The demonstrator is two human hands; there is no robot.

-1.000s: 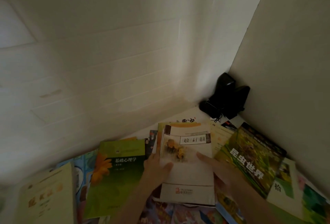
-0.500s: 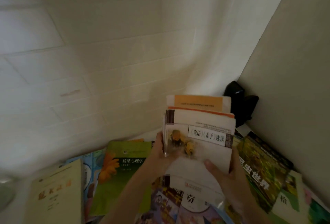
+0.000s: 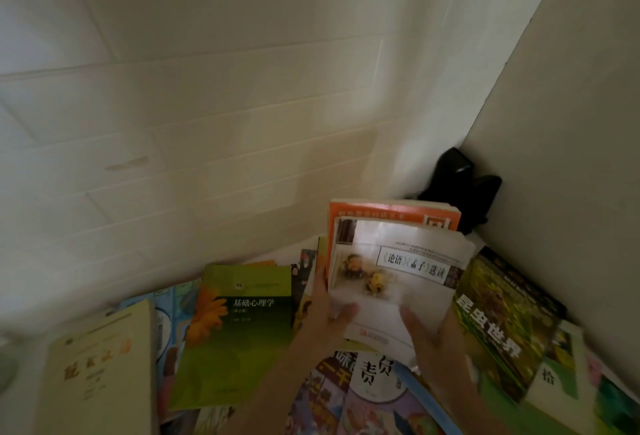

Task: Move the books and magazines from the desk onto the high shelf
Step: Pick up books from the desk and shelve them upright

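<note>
both hands hold a small stack of two books, lifted clear of the tabletop (image 3: 277,256) and tilted up toward the wall. white book (image 3: 398,271) in front, orange book (image 3: 391,214) behind it, top edge showing above. left hand (image 3: 329,316) curled round the stack's left edge, thumb lying on the white cover. right hand (image 3: 433,334) curled round the lower right corner, thumb on the cover too.

the rest lie spread flat on the tabletop: green book (image 3: 235,327) just left of the hands, cream book (image 3: 97,368) further left, insect book (image 3: 505,323) to the right, comic magazines (image 3: 356,386) under the wrists. black object (image 3: 457,188) in the far corner, can't tell what it is.

step in hand, by my reading: first pick-up, stack raised, carry not yet begun. most of the pile untouched, so the task looks early.

shelf not in view. next move likely calls for raising the stack well up, keeping the two books squeezed together so the orange one doesn't slide out behind, then setting them on the shelf
</note>
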